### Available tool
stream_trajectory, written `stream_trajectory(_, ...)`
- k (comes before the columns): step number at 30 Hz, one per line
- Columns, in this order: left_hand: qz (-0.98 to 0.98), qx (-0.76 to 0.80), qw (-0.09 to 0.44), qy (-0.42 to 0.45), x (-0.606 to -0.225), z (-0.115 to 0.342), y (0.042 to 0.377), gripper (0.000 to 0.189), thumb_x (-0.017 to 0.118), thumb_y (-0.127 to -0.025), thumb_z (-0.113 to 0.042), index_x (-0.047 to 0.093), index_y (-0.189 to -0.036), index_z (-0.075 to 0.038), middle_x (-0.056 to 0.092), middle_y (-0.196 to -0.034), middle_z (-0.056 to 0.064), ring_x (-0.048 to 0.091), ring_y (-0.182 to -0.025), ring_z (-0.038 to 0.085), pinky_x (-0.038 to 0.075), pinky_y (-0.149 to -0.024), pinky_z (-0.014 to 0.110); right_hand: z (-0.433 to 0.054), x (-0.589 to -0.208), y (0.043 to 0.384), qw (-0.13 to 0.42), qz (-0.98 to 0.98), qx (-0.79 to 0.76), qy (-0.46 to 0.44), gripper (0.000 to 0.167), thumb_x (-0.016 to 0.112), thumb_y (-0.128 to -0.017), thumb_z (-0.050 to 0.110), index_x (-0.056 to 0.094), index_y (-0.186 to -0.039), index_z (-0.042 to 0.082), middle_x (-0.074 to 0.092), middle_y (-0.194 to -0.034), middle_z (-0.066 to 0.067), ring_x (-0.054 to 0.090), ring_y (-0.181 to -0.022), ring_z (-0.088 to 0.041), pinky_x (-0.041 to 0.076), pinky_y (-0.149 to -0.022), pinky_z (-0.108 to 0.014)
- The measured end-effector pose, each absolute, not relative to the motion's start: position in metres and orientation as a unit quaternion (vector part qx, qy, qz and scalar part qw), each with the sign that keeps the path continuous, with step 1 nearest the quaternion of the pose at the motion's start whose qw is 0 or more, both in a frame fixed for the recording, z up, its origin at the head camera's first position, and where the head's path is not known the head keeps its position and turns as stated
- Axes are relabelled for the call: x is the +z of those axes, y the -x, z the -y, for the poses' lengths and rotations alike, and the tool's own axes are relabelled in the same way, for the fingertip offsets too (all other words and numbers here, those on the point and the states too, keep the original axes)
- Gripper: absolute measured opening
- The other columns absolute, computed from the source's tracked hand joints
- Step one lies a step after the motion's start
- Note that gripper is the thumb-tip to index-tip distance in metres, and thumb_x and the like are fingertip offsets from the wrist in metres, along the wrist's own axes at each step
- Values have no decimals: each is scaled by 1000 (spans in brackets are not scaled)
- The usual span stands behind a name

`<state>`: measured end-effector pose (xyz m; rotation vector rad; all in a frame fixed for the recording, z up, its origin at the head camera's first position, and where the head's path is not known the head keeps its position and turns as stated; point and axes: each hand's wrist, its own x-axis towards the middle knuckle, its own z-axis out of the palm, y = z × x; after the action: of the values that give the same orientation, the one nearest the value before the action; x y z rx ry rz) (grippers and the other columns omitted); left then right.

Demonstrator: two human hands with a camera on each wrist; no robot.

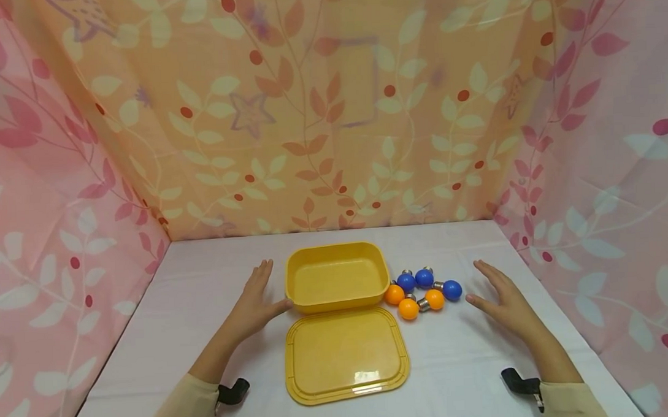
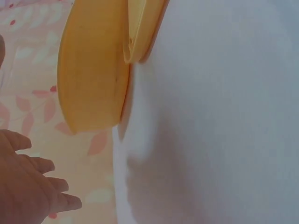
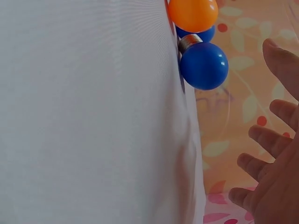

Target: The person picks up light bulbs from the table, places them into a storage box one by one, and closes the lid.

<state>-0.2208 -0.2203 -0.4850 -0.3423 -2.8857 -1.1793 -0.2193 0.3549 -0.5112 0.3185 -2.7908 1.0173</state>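
My left hand (image 1: 254,305) is held with straight, spread fingers at the left side of a yellow plastic box (image 1: 337,303), its thumb close to the box's near-left corner. A matching yellow lid (image 1: 345,358) lies flat just in front of the box. To the right of the box, several small round bulbs with metal screw bases are bunched together: blue bulbs (image 1: 452,290) mostly behind, orange bulbs (image 1: 409,309) mostly in front. My right hand (image 1: 505,300) is apart from them on their right, fingers extended and holding nothing. The right wrist view shows a blue bulb (image 3: 204,66) near that hand.
A white cloth (image 1: 450,358) covers the table. Patterned fabric stands around it: an orange back wall (image 1: 309,142), a pink left wall (image 1: 53,243) and a pink right wall (image 1: 604,193). Each wrist wears a black camera mount (image 1: 233,392).
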Motion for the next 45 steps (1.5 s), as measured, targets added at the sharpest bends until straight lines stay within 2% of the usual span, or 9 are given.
stream_trajectory(4, 912, -394, -1, 118, -489, 211, 224, 118, 79, -82, -62, 13, -166, -12, 9, -173, 14, 3, -158, 43, 10, -123, 70, -353, -512, 221, 52, 932, 350, -85, 87, 77, -92, 37, 30, -163, 23, 31, -164, -24, 25, -147, -54, 24, -107, -83)
stream_trajectory(7, 905, -409, -6, 121, -493, 207, 226, 118, 79, -81, -61, 13, -166, -10, 12, -172, 15, 7, -157, 43, 12, -124, 67, -351, -511, 222, 29, 929, 362, -79, 84, 76, -93, 38, 32, -162, 19, 30, -163, -25, 24, -147, -55, 23, -108, -83)
stream_trajectory(15, 883, -455, -25, 118, -505, 199, 227, 115, 86, -80, -49, 19, -165, -10, 19, -171, 13, 16, -157, 36, 15, -127, 60, -344, -515, 225, -8, 918, 389, -72, 78, 74, -94, 40, 38, -158, 13, 32, -163, -25, 23, -149, -54, 20, -111, -82)
stream_trajectory(18, 880, -461, -32, 115, -508, 196, 226, 115, 87, -79, -45, 20, -165, -11, 18, -171, 12, 15, -158, 34, 14, -127, 58, -344, -520, 227, -4, 906, 413, -88, 75, 74, -95, 32, 40, -157, 8, 33, -162, -27, 22, -149, -55, 18, -112, -81)
stream_trajectory(22, 874, -474, -36, 105, -511, 196, 226, 112, 87, -80, -44, 22, -164, -10, 17, -171, 11, 14, -158, 32, 14, -128, 56, -344, -531, 227, -5, 903, 421, -86, 73, 73, -96, 34, 40, -157, 11, 33, -163, -23, 21, -151, -52, 17, -115, -79)
stream_trajectory(29, 873, -478, -27, 94, -511, 202, 229, 111, 86, -77, -52, 28, -163, -13, 24, -170, 6, 27, -154, 35, 30, -123, 55, -335, -548, 231, 41, 914, 386, -115, 62, 72, -97, 35, 51, -151, 15, 47, -155, -20, 34, -146, -48, 27, -115, -74)
stream_trajectory(37, 857, -505, -34, 95, -514, 206, 231, 110, 86, -79, -48, 24, -164, -14, 20, -171, 5, 29, -154, 32, 30, -123, 51, -330, -550, 234, 64, 921, 370, -106, 56, 71, -97, 37, 56, -146, 16, 55, -148, -15, 43, -142, -43, 32, -114, -71)
stream_trajectory(41, 849, -517, -29, 101, -514, 205, 232, 110, 87, -80, -44, 24, -163, -11, 22, -170, 5, 35, -151, 30, 31, -123, 46, -330, -548, 233, 70, 926, 360, -89, 55, 72, -96, 40, 58, -144, 15, 58, -145, -17, 45, -140, -44, 34, -113, -71)
stream_trajectory(45, 839, -531, -33, 110, -515, 201, 232, 109, 87, -80, -40, 24, -163, -8, 23, -169, 6, 34, -151, 26, 32, -121, 40, -334, -543, 229, 71, 926, 364, -64, 55, 75, -95, 38, 60, -141, 14, 59, -143, -19, 44, -139, -46, 33, -112, -73)
